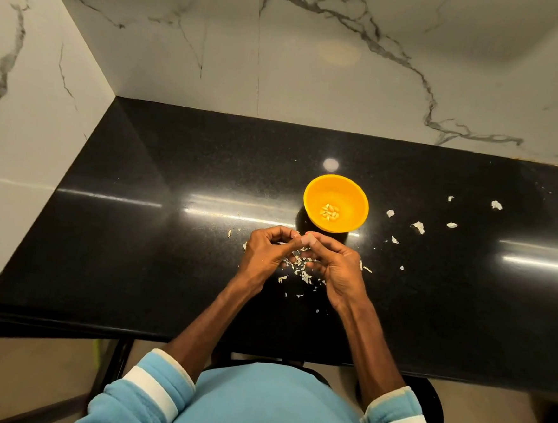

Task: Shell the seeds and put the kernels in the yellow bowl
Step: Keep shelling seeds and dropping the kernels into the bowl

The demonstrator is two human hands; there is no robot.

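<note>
place: home kitchen | tabletop: polished black stone fitted into a corner | walls: white marble-look slabs, grey veins | floor: beige | ware: yellow bowl of kernels, husks strewn beside

A glossy black stone counter ran left to right against the marble wall. A yellow bowl stood on it near the middle. Pale shell scraps lay heaped just nearer than the bowl, and larger flakes were scattered well apart across the surface to the bowl's right.
</note>
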